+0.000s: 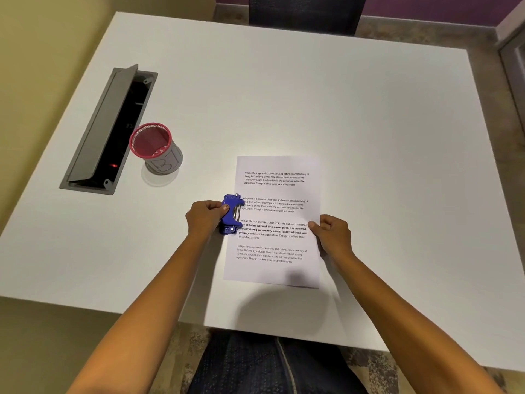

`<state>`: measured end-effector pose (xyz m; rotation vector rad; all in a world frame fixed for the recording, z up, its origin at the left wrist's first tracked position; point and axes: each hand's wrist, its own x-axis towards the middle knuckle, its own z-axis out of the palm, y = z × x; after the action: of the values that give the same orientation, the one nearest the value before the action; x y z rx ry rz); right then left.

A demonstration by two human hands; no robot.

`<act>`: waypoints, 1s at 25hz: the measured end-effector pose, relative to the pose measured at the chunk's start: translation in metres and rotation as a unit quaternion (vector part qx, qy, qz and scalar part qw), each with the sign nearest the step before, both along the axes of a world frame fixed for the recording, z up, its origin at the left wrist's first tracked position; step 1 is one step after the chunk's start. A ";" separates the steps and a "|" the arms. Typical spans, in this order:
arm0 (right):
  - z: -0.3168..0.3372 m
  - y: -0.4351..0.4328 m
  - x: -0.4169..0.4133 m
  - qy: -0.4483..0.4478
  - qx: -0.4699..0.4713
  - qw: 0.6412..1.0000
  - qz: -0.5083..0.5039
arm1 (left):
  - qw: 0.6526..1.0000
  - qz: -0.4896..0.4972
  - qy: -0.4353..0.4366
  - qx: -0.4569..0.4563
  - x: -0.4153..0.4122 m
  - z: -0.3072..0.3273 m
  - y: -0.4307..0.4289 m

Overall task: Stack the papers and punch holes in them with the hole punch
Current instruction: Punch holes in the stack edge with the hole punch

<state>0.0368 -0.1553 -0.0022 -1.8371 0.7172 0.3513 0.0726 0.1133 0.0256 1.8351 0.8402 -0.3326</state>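
Two hands are working mid-frame: left hand [205, 216] gripping the blue hole punch [231, 214], right hand [333, 233] pinching the papers [277, 220]; at left, a red mesh cup [154, 147] is holding small white bits.

Blue hole punch [231, 214], white papers [277, 194] with black text, red mesh cup [154, 147], white table [284, 95].

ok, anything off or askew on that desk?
Nothing spilled or damaged. The cable tray lid stands open. The papers lie slightly skewed, left hand on the hole punch, right hand at the right edge.
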 end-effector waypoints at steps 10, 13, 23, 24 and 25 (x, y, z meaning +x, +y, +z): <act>-0.001 -0.001 -0.001 0.002 -0.010 1.000 0.015 | 1.000 0.004 0.001 -0.005 -0.001 0.001 -0.001; -0.003 -0.001 0.000 0.002 -0.016 1.000 0.018 | 1.000 -0.001 -0.001 0.004 0.000 0.002 -0.001; -0.005 -0.004 0.001 0.008 0.001 1.000 0.016 | 0.999 -0.010 0.025 -0.022 -0.002 0.001 0.007; -0.005 -0.005 0.001 0.006 0.005 1.000 0.015 | 0.999 -0.006 0.024 -0.026 -0.003 0.001 0.008; -0.004 -0.005 0.001 0.007 0.008 1.000 0.013 | 0.999 -0.002 0.024 -0.027 -0.005 0.000 0.009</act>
<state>0.0376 -0.1599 -0.0067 -1.8320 0.6987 0.3852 0.0679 0.1222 0.0256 1.7854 0.8522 -0.3988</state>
